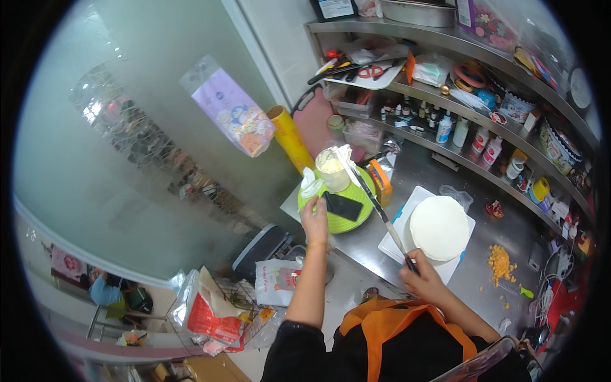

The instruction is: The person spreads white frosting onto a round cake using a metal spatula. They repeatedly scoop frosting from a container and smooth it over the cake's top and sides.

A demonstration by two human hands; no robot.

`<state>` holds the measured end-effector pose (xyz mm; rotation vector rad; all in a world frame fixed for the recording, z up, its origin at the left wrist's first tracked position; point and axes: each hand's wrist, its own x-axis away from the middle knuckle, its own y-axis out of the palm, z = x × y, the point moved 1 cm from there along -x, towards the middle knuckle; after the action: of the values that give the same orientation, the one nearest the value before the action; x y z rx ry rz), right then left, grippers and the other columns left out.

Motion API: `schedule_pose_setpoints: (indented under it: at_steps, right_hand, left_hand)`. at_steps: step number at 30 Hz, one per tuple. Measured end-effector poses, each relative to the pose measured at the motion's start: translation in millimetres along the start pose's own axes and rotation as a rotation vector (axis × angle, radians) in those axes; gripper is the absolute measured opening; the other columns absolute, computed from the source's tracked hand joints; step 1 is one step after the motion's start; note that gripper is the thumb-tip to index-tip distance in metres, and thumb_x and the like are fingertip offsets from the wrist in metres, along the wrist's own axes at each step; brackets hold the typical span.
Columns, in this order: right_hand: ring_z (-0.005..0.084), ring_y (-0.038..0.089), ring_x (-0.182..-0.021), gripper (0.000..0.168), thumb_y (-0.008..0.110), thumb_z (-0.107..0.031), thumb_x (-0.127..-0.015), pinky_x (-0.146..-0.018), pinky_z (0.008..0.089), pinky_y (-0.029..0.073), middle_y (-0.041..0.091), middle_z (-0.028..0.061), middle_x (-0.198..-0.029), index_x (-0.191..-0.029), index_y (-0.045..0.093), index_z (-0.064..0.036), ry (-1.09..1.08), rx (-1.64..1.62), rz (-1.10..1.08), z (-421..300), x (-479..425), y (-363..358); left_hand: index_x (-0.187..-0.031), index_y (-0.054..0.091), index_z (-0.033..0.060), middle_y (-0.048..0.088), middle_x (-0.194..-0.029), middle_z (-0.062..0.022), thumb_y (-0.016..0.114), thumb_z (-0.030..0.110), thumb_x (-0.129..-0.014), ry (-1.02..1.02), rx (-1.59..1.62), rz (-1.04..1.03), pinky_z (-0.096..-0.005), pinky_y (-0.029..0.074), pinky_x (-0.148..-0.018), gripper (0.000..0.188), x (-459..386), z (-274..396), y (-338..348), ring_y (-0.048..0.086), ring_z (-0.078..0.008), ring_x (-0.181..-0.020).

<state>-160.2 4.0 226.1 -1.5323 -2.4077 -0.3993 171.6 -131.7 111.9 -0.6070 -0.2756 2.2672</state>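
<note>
My right hand (422, 274) grips the black handle of a long cake spatula (391, 231). Its far end carries white cream and reaches the rim of a clear tub of cream (332, 179). That tub stands on a green turntable (343, 225). My left hand (315, 219) is at the turntable's near left edge, beside a dark smartphone (343, 206) and below a white crumpled piece (310, 183); whether its fingers hold anything is unclear. A round white-frosted cake (440, 228) sits on a white board (389, 246), right of the spatula.
Diced orange fruit (501, 265) lies on the steel counter (360, 250). Bottles (444, 129) and tools crowd the shelves (415, 90) behind. A yellow roll (290, 138) leans by the frosted glass. Bags (277, 281) and a bin (262, 248) stand low left. A person (105, 289) is farther off.
</note>
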Motion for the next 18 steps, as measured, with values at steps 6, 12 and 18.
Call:
schedule_pose_setpoints:
  at_steps: [6,12,18]
  right_hand:
    - [0.0079,0.044,-0.056,0.015,0.052,-0.022,-0.112,-0.048,0.023,0.037,0.045,0.0,-0.08,-0.121,0.045,-0.011,-0.045,-0.273,-0.098,-18.3,1.7,-13.0]
    - [0.0202,0.068,-0.08,0.028,0.067,-0.011,-0.101,-0.071,0.0322,0.053,0.072,0.0087,-0.098,-0.128,0.067,-0.004,-0.364,0.465,0.328,-39.9,-19.1,-9.0]
    - [0.0303,0.07,-0.076,0.032,0.073,-0.009,-0.095,-0.067,0.0343,0.054,0.073,0.0131,-0.094,-0.127,0.07,-0.01,-0.714,0.782,0.52,-59.1,-38.1,-0.3]
  left_hand:
    - [-0.107,0.069,-0.0029,0.071,-0.103,-0.019,0.062,0.031,-0.106,-0.326,-0.084,-0.439,-0.0444,0.055,-0.079,0.034,-78.7,-44.3,85.8,0.068,-0.0334,-0.083]
    - [-0.091,0.061,0.0059,0.053,-0.079,0.0031,0.058,0.027,-0.109,-0.23,0.534,-0.408,-0.0277,0.042,-0.061,0.028,-63.8,-9.8,60.6,0.048,-0.0091,-0.068]
    - [-0.077,0.046,0.0141,0.043,-0.078,0.0103,0.076,0.029,-0.102,-0.139,0.399,-0.421,-0.0247,0.032,-0.062,0.041,-18.1,59.1,-28.2,0.033,-0.0043,-0.073]
